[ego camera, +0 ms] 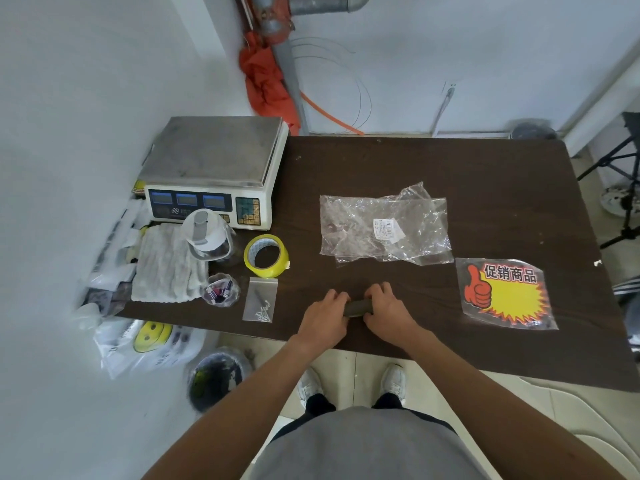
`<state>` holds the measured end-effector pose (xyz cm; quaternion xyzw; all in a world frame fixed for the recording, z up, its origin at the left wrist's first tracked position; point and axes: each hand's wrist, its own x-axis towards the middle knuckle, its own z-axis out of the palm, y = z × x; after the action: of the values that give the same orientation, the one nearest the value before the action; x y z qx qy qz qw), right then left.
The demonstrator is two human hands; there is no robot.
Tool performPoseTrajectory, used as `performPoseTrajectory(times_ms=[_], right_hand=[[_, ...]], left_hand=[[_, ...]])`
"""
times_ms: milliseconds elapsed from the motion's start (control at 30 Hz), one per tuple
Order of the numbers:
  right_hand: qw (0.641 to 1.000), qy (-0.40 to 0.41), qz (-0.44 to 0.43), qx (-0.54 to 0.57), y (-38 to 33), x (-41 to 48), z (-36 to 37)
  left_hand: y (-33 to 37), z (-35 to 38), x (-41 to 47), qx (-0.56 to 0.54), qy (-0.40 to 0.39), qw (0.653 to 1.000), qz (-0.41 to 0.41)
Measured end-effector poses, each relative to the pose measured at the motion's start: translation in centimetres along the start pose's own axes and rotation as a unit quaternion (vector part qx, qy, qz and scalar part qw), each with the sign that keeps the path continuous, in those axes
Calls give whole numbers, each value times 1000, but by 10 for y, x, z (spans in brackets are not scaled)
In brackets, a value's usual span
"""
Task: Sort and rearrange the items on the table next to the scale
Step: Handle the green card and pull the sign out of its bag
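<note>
Dark olive block (358, 307) lies on the brown table (485, 174) near its front edge, held between both hands: left hand (325, 318) and right hand (389, 311) each curl fingers round one end. The scale (214, 168) stands far left.

A single wide-angle view from the person's head looks forward and steeply down, close above the dark surface (450, 161). The left hand (323, 318) and right hand (389, 311) sit just below its middle; the scale (214, 157) lies beyond them to the left, the wall (450, 64) farther beyond, the floor (346, 368) and shoes (393, 379) nearer than the hands.
</note>
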<state>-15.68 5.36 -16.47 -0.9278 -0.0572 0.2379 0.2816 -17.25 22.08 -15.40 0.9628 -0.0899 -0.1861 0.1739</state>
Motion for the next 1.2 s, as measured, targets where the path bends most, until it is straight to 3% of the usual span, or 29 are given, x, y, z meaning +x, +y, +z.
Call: performPoseTrajectory(times_ms=[133,233,300,433,567,700,933,1067,1200], right_hand=[[995,34,51,80,-4,5,5],[986,25,84,139,-7,12,5],[976,-4,109,189,-11,19,4],[960,-32,103,259,-32,27,3],[968,-54,55,239,-60,36,13],[974,-65,18,215,-80,46,26],[924,-89,117,353,-97,52,41],[928,-118,127,330,-103,50,50],[935,-106,130,311,-111,54,52]], left_hand=[[-8,-3,-1,-71,5,996,-54],[-17,-5,-5,-185,-26,973,-134],[-24,-8,-11,-311,-56,928,-199],[-32,-18,-32,-537,-67,790,-288],[-39,-22,-43,-584,-28,747,-317],[-47,-27,-47,-576,7,749,-328],[-62,-31,-53,-598,33,725,-340],[-67,-30,-51,-572,46,740,-350],[-70,-30,-51,-520,53,781,-341]])
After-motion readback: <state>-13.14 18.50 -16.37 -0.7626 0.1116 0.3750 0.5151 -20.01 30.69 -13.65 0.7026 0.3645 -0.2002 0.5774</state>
